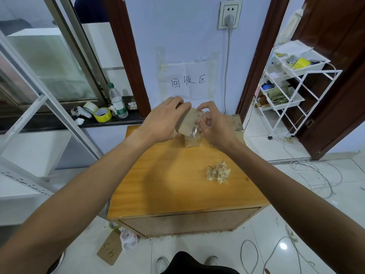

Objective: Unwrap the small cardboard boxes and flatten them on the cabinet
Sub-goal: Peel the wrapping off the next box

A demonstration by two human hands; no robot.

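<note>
- Small cardboard box (190,122), tilted, held just above the back of the cabinet (167,186), over a second box (192,142) standing on the wooden top.
- Gripped by the left hand (164,119), fingers curled over its far edge.
- Right hand (215,125) clenched, pinching clear wrap at the box's right edge.
- Crumpled tape wad (218,172) lying nearer on the top, well apart from both boxes.
- Paper sign (189,82) on the wall behind.

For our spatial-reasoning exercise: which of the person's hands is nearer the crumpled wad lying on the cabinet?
Right. The right hand pinches the wrap on the cardboard box, directly beyond the crumpled wad. The left hand grips the box farther left.
</note>
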